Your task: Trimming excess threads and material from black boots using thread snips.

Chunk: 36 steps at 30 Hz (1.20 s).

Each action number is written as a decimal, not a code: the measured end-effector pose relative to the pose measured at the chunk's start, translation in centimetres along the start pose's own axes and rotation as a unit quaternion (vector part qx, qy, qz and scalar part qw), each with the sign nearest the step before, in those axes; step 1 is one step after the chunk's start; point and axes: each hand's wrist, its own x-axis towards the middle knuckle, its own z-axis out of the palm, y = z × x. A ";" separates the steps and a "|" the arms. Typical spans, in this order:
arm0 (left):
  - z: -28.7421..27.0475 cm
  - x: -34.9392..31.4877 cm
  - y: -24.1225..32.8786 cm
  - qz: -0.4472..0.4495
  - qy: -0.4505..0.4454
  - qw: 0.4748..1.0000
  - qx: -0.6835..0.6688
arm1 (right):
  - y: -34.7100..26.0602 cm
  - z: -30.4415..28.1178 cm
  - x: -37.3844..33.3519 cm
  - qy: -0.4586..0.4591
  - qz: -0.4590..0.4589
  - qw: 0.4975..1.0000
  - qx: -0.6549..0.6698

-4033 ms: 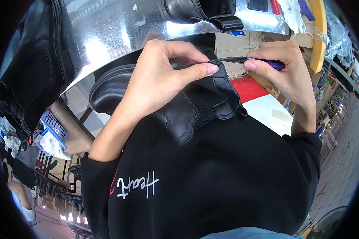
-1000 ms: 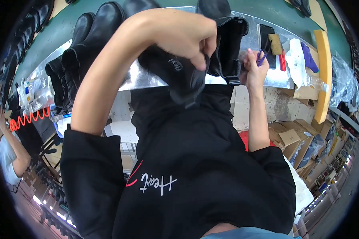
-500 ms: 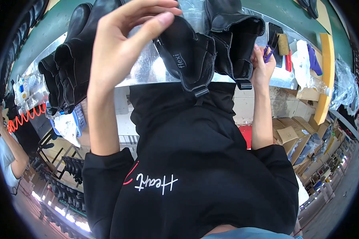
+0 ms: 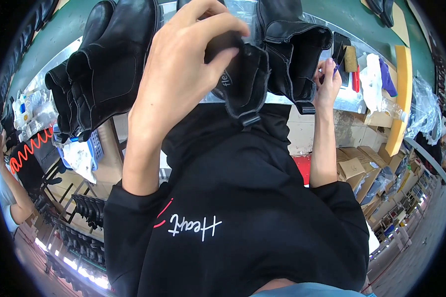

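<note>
Overhead, a green bench runs across the top of the view, edged with a shiny metal strip whose straight line bends with the lens. Below it the room drops away into a workshop: stacked cardboard boxes at the right, a red coiled cord and a blue basket at the left, and racks of dark footwear lower left. Another person's arm shows at the far left edge.

Black leather boots stand bunched on the bench at the left, smooth and slightly glossy, with raw-cut tops. A further boot stands open-mouthed at the right, its collar stiff and folded.

Between them the left hand holds a boot upper just above the bench edge: the fingers curl over its top and the thumb presses its side, pinching the soft, matte leather. A pull strap hangs limp from its lower edge.

Beside the open boot, the right hand has its fingers bunched tight around a thin purple pen. Near it lie a brown block, a red tool, white cloth and a yellow foam slab.
</note>
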 end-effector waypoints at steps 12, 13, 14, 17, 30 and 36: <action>0.7 -3.4 -2.3 0.033 0.132 0.991 -0.004 | -15.4 5.2 -9.4 -0.033 -0.163 0.986 -0.017; 0.8 -3.8 -2.5 0.031 0.160 0.987 -0.011 | -16.1 6.2 -10.5 -0.105 -0.153 0.975 -0.125; 0.8 -3.9 -2.2 0.014 0.172 0.985 -0.016 | -17.1 7.9 -11.0 -0.115 -0.153 0.965 -0.179; 1.5 -4.5 -3.1 0.035 0.205 0.976 -0.063 | -16.5 10.1 -11.1 -0.286 -0.159 0.930 -0.167; 1.6 -6.6 -4.2 0.034 0.262 0.955 -0.135 | -13.9 13.1 -10.4 -0.189 -0.149 0.941 -0.236; 1.5 -6.8 -4.6 0.038 0.257 0.955 -0.146 | -14.0 13.3 -10.0 -0.225 -0.135 0.934 -0.244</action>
